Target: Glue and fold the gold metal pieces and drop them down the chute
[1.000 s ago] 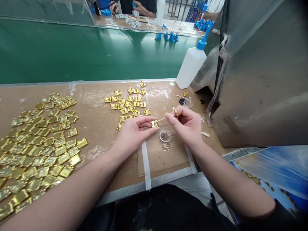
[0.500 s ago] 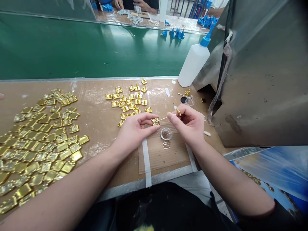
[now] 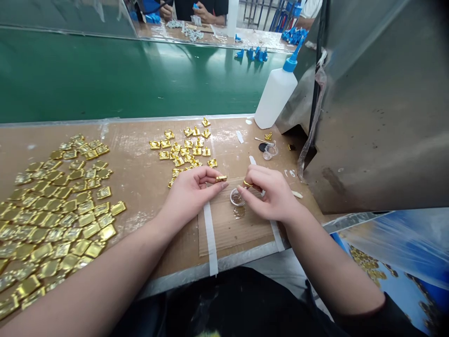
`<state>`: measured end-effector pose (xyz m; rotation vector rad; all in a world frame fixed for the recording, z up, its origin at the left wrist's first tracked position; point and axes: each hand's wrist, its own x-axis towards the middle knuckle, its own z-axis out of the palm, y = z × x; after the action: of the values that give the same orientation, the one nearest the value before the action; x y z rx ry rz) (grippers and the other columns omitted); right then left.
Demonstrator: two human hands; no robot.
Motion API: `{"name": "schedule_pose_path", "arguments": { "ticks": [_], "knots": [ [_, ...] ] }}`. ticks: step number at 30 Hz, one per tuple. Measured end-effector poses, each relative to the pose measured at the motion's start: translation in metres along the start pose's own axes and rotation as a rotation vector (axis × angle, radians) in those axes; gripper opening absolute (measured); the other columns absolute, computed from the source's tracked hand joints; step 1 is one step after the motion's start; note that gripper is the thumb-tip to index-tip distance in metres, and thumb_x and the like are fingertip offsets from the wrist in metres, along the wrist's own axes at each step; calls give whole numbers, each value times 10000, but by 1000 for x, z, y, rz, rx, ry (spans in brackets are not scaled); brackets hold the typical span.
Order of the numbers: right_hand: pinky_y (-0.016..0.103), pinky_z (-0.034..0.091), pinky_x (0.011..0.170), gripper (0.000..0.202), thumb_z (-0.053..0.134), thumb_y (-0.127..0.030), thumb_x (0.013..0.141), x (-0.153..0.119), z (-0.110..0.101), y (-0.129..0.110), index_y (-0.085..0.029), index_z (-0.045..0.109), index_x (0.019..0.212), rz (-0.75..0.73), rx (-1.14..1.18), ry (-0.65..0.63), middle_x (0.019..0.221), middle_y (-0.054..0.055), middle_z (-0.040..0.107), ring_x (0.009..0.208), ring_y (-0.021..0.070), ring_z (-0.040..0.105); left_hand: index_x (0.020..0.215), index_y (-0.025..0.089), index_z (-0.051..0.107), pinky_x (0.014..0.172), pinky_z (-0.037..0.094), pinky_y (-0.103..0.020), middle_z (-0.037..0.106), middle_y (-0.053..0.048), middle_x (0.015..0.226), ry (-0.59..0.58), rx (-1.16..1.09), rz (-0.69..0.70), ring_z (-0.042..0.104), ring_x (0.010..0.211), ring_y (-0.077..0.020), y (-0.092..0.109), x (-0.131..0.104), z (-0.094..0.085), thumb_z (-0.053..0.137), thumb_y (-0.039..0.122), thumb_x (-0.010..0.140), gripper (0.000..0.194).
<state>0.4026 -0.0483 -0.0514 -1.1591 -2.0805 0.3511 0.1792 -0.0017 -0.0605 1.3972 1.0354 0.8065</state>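
Observation:
My left hand [image 3: 191,192] pinches a small gold rectangular piece [image 3: 221,178] between thumb and fingertips, turned edge-on. A little to the right, my right hand [image 3: 268,192] is closed with a small shiny gold part [image 3: 247,184] at its fingers. The thin stick that showed in this hand earlier is hard to make out now. Its thumb tip is over the rim of a small round clear dish [image 3: 236,197] on the cardboard. Just below the dish lies a small clear plastic piece [image 3: 239,213].
Many flat gold pieces [image 3: 52,220] cover the left of the table; smaller gold parts [image 3: 187,145] cluster behind my left hand. A white bottle [image 3: 276,96] with a blue nozzle stands beside a metal housing [image 3: 379,107]. Beyond the green belt [image 3: 122,75], a co-worker's hands [image 3: 205,14] hold something.
My right hand has moved left and down from the gold piece to the dish, drawing the stick away. My left hand has tilted its gold piece edge-on.

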Motion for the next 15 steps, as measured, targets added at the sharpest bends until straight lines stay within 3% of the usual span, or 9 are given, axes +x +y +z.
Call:
{"name": "schedule_pose_path", "arguments": {
  "ticks": [5,8,11,13,15],
  "knots": [
    [295,282,620,302,669,-192,900,2,1,3,-210,417,735,96,63,-40,683,-46,417,642,116,401,925,177,769,761,590,-274,829,-81,950,-23,-97,-97,765,888,-217,4,1,-3,937,424,774,335],
    [287,286,604,321,694,-229,874,4,3,4,-207,428,695,219,139,-30,653,-51,421,616,110,392,907,172,781,638,543,-216,832,-92,955,-56,-108,-131,730,767,-162,8,1,-5,904,408,827,278],
    [282,279,581,305,698,-260,858,6,5,4,-203,470,664,362,250,31,619,-55,413,589,105,374,875,169,762,431,339,-167,830,-83,943,-63,-120,-175,512,492,-52,10,1,-8,883,397,852,259],
    [282,265,570,320,716,-277,853,6,6,5,-203,483,645,424,353,104,600,-59,397,578,102,352,865,166,746,382,198,-174,825,-80,932,-66,-129,-206,333,412,-13,11,1,-10,877,423,854,289],
    [283,262,569,344,751,-290,850,7,7,5,-203,493,641,436,464,224,610,-57,405,585,102,343,862,163,737,382,146,-178,819,-82,919,-75,-131,-228,260,405,-5,12,1,-11,870,451,854,318]
  ]
}}
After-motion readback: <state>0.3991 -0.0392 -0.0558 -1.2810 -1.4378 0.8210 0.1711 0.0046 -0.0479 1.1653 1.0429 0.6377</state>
